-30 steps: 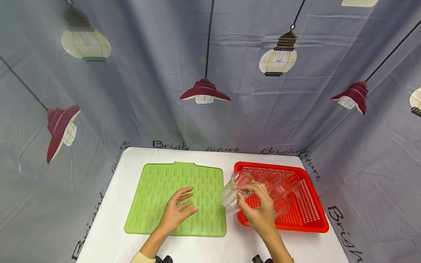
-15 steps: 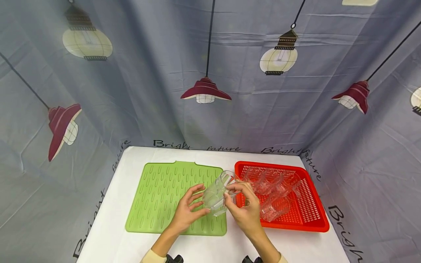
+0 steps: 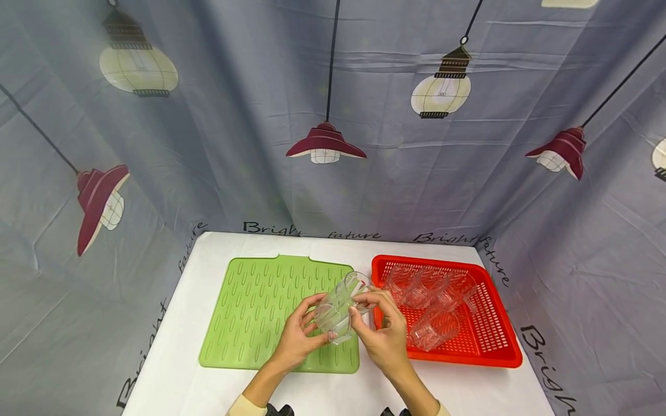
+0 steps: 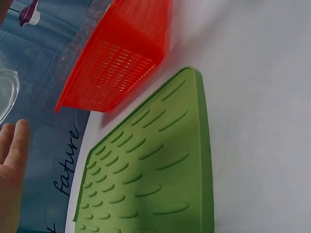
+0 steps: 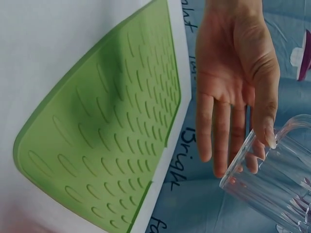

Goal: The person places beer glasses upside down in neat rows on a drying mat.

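A clear glass mug (image 3: 338, 303) is held tilted in the air over the right edge of the green mat (image 3: 276, 312). My left hand (image 3: 299, 341) holds its lower left end, thumb on the near side and fingers round the far side. My right hand (image 3: 385, 332) pinches the mug on its right side between thumb and fingers. The right wrist view has the left hand (image 5: 238, 73) with its thumb on the mug (image 5: 272, 174), whose curved handle runs off the edge. Only part of the mug (image 4: 7, 92) and the left fingers (image 4: 14, 150) enter the left wrist view.
To the right stands a red slotted basket (image 3: 489, 335) with several clear glass mugs (image 3: 434, 329) lying in it. The mat and basket rest on a white table (image 3: 187, 398). A grey-blue curtain (image 3: 234, 173) with printed lamps hangs behind and along both sides.
The right hand has carried the mug left, from the basket's edge to over the mat's edge. The left hand has moved right and taken hold of the mug's lower end.
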### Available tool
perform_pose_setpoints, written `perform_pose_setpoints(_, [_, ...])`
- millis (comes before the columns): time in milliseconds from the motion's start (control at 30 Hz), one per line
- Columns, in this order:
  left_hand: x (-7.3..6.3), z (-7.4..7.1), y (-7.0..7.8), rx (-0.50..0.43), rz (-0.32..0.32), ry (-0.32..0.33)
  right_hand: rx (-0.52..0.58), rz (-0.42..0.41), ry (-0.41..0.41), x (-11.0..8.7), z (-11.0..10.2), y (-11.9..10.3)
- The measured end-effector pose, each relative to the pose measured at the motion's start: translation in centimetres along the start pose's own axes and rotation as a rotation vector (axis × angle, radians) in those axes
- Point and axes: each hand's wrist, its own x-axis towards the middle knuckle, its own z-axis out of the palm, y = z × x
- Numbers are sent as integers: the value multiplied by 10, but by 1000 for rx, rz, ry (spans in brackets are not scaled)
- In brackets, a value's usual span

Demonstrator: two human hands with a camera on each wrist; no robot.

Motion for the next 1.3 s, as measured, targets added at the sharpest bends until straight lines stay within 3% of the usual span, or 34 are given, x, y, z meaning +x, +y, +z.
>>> perform_pose_setpoints(300, [-2,-5,10,20,-38,8,39,29,17,2,-4,0])
perform_pose_setpoints(500, [-4,-17,22,-86,-46,-7,73,151,31,-1,-12,4])
perform_pose_setpoints(667, [-5,-25,31,-160,-14,-13,84,306,24,-1,-19,4])
perform_pose_setpoints(833, [-4,-27,34,-191,41,17,104,401,8,-4,-24,3])
perform_pose_setpoints(1067, [-3,-30,35,-208,125,43,157,472,-37,-13,-26,5])
perform_pose_setpoints(1300, [-2,-34,41,-197,197,93,181,440,-181,-25,-27,10])
